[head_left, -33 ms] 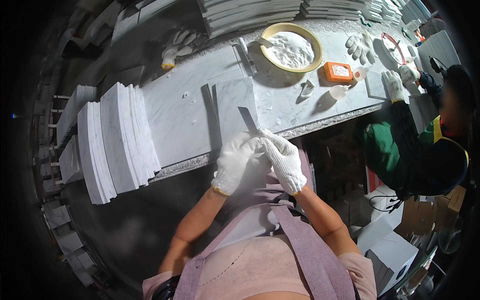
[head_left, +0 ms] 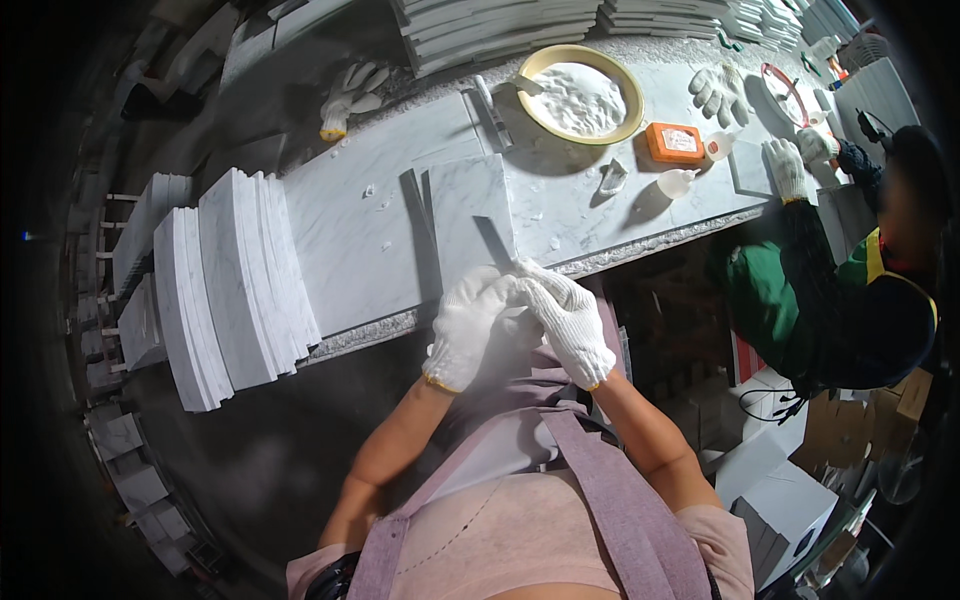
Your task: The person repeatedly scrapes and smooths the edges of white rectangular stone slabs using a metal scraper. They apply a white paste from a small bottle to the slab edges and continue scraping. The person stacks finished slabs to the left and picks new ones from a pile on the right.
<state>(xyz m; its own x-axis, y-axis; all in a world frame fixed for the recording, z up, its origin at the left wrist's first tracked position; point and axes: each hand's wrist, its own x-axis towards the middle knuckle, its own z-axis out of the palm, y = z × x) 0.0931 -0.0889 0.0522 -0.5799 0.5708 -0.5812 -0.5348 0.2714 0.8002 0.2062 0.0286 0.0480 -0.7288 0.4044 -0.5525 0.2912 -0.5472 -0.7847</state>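
Observation:
Both my hands wear white knitted gloves and meet in front of me at the near edge of the marble-topped bench. Between them a flat grey metal strip (head_left: 492, 241), like a scraper blade, points up and away over a white marble tile (head_left: 472, 205). My left hand (head_left: 468, 325) is closed around its lower end. From the right, the pinched fingers of my right hand (head_left: 568, 318) press at the same spot. Gloves hide the strip's lower part. Two thin grey strips (head_left: 418, 215) lie along the tile's left side.
Stacked marble slabs (head_left: 245, 275) stand at the left. Farther back are a yellow bowl (head_left: 632, 105) of white powder, an orange box (head_left: 675, 143), a squeeze bottle (head_left: 677, 183), loose gloves (head_left: 720, 92) and more slab stacks (head_left: 500, 35). A gloved co-worker (head_left: 785, 170) works at the right.

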